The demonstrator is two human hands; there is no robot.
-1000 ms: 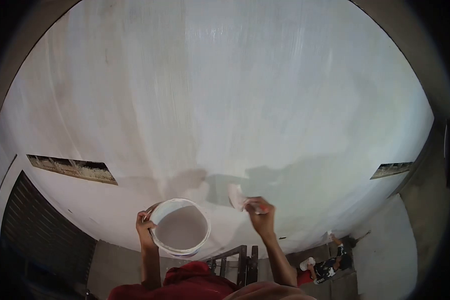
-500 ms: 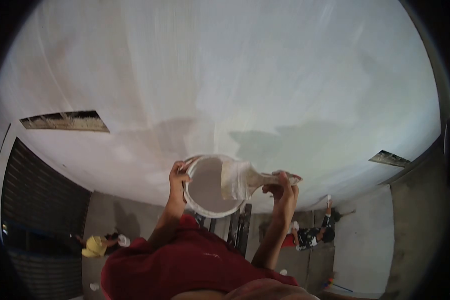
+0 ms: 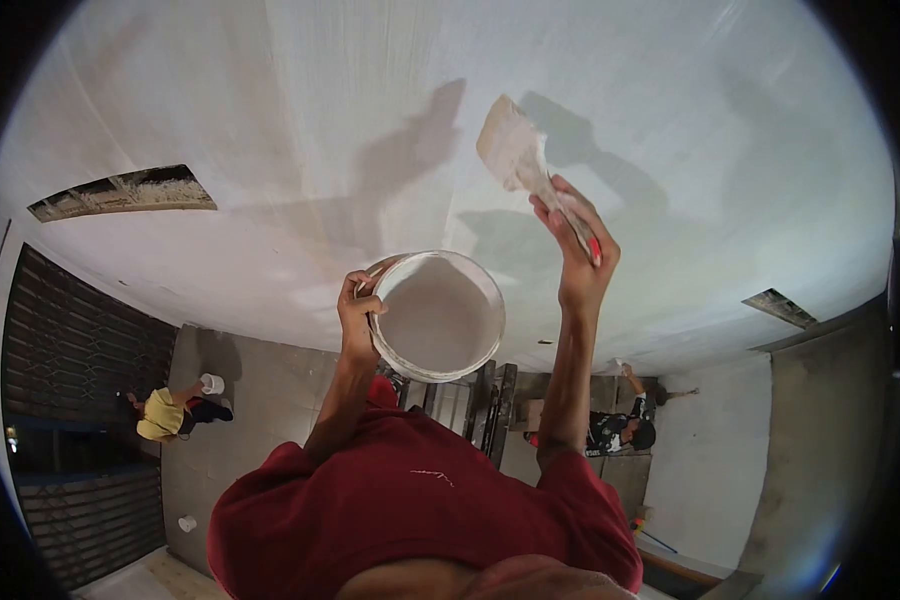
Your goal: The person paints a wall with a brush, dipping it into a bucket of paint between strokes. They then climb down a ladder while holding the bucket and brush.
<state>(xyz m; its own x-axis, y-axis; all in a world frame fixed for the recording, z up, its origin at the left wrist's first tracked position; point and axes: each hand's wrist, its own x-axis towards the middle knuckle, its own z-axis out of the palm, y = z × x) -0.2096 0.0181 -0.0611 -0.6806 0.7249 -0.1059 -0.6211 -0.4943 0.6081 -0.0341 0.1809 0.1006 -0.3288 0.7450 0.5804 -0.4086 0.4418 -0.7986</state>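
My left hand (image 3: 358, 315) grips the left rim of a round white bucket (image 3: 497, 330) that holds greyish-white paint (image 3: 435, 312). Raised up and to the right of it, my right hand (image 3: 582, 235) is closed around the handle of a wide paintbrush (image 3: 515, 150). White paint coats the brush's ferrule and part of its handle, and its pale bristles point up and left. Behind the brush rises a whitish wall (image 3: 350, 90) with streaky marks, and shadows of the brush and hand fall on it.
Below me stand dark ladder rails (image 3: 488, 410). On the floor at left is a person in yellow (image 3: 165, 412) with a white pail (image 3: 212, 384); another person in dark clothes (image 3: 625, 430) reaches to the wall at right. Openings (image 3: 125, 192) break the wall.
My right hand has lifted the paintbrush from over the bucket up towards the wall, turning its bristles upward. The bucket stays in my left hand, slightly higher in view.
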